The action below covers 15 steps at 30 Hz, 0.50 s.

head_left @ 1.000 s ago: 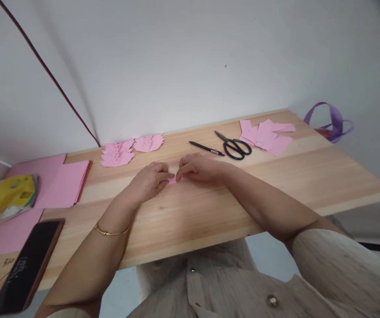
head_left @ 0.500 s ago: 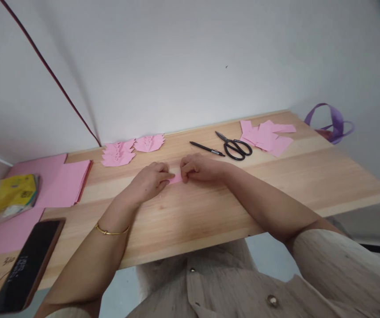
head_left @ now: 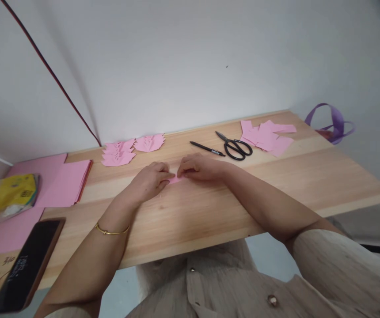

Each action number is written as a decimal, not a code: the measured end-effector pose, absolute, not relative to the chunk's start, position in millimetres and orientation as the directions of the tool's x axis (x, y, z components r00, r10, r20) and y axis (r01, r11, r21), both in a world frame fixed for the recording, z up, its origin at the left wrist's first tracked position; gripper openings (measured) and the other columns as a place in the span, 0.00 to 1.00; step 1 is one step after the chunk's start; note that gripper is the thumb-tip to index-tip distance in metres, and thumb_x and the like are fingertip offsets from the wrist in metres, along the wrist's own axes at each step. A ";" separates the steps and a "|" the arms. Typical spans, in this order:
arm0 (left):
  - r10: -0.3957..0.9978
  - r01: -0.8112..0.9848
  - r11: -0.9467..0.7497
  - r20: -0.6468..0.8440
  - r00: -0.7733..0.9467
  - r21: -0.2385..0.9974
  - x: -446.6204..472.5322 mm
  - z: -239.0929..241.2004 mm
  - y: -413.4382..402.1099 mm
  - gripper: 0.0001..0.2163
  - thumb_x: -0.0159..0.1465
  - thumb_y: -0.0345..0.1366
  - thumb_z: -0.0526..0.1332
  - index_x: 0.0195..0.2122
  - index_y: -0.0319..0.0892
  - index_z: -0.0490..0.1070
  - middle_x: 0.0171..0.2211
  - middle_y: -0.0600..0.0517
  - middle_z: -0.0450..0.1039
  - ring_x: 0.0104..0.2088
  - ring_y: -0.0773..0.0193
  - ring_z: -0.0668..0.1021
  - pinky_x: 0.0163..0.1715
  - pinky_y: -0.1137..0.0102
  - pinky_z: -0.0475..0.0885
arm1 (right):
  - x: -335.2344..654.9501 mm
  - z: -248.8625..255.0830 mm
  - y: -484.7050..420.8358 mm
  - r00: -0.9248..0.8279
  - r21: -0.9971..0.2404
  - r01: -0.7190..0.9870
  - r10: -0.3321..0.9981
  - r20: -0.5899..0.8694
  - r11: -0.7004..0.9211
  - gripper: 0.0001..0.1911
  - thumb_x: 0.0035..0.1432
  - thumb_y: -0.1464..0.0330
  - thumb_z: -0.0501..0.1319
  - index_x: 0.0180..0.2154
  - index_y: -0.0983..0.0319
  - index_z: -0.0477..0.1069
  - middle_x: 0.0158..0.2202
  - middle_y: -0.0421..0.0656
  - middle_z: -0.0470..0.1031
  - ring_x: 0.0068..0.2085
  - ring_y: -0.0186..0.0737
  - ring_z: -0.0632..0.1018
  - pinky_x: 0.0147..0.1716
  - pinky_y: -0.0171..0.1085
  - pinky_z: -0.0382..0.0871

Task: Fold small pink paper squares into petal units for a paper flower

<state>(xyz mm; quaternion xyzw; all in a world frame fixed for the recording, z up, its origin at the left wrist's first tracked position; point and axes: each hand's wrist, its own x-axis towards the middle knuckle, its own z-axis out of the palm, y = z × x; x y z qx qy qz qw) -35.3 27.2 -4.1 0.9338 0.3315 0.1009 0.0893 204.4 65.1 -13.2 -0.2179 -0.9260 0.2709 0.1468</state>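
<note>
While both hands press down near the middle of the wooden surface (head_left: 210, 207), a small pink paper piece (head_left: 176, 179) lies pinched between them, mostly hidden. The left hand (head_left: 150, 180) curls its fingers onto the paper's left end; the right hand (head_left: 199, 168) grips the right end with bent fingertips. Behind them lie a black pen (head_left: 207, 149) and scissors (head_left: 235, 145) (side by side), with cut pink shapes (head_left: 132, 149) farther left and a phone (head_left: 27, 264) at the near left edge.
</note>
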 end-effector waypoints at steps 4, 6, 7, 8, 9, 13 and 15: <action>0.641 0.606 -0.761 0.123 0.758 0.231 -35.2 -4.1 27.3 0.13 0.61 0.31 0.55 0.45 0.45 0.74 0.38 0.47 0.69 0.39 0.61 0.71 0.40 0.64 0.67 | 204.4 -13.0 64.6 -0.860 -0.588 0.321 0.489 0.148 0.742 0.10 0.56 0.73 0.56 0.36 0.59 0.75 0.38 0.43 0.74 0.41 0.37 0.73 0.46 0.38 0.62; 0.644 0.609 -0.759 0.126 0.754 0.231 -34.9 -5.2 27.3 0.13 0.61 0.31 0.55 0.44 0.44 0.75 0.38 0.47 0.69 0.39 0.61 0.71 0.40 0.65 0.67 | 204.1 -13.2 64.1 -0.848 -0.583 0.343 0.509 0.145 0.737 0.10 0.55 0.72 0.56 0.38 0.60 0.74 0.38 0.43 0.74 0.39 0.37 0.72 0.43 0.38 0.63; 0.645 0.610 -0.758 0.129 0.753 0.232 -34.7 -5.6 27.1 0.13 0.61 0.30 0.55 0.44 0.44 0.75 0.38 0.47 0.69 0.39 0.61 0.71 0.40 0.65 0.67 | 203.9 -13.4 63.8 -0.843 -0.577 0.354 0.519 0.145 0.736 0.11 0.55 0.72 0.57 0.40 0.60 0.74 0.37 0.43 0.74 0.38 0.37 0.72 0.42 0.38 0.63; 0.647 0.610 -0.757 0.135 0.751 0.235 -34.5 -5.8 26.8 0.13 0.61 0.30 0.55 0.44 0.44 0.75 0.38 0.47 0.69 0.39 0.61 0.71 0.40 0.65 0.67 | 203.5 -13.6 63.6 -0.838 -0.570 0.363 0.526 0.147 0.738 0.12 0.54 0.72 0.57 0.41 0.60 0.73 0.37 0.43 0.74 0.38 0.37 0.72 0.41 0.38 0.63; 0.648 0.610 -0.756 0.138 0.749 0.238 -34.2 -5.8 26.5 0.13 0.61 0.30 0.54 0.44 0.44 0.75 0.38 0.47 0.69 0.39 0.62 0.71 0.40 0.66 0.67 | 203.2 -13.9 63.5 -0.834 -0.562 0.368 0.530 0.152 0.741 0.13 0.54 0.71 0.57 0.42 0.60 0.73 0.36 0.43 0.74 0.37 0.37 0.72 0.41 0.38 0.63; 0.655 0.616 -0.751 0.142 0.742 0.238 -34.3 -4.3 25.4 0.13 0.61 0.30 0.55 0.44 0.44 0.74 0.38 0.47 0.69 0.39 0.61 0.71 0.39 0.66 0.67 | 202.6 -14.4 63.5 -0.835 -0.547 0.368 0.526 0.163 0.752 0.13 0.54 0.71 0.58 0.43 0.60 0.73 0.36 0.43 0.74 0.37 0.37 0.72 0.40 0.38 0.62; 0.648 0.613 -0.756 0.133 0.749 0.228 -35.7 -3.2 25.7 0.13 0.61 0.31 0.55 0.43 0.44 0.75 0.38 0.47 0.70 0.39 0.61 0.71 0.39 0.66 0.68 | 203.0 -14.1 63.9 -0.840 -0.549 0.363 0.519 0.156 0.753 0.13 0.55 0.70 0.58 0.43 0.60 0.74 0.36 0.44 0.74 0.37 0.37 0.72 0.40 0.38 0.62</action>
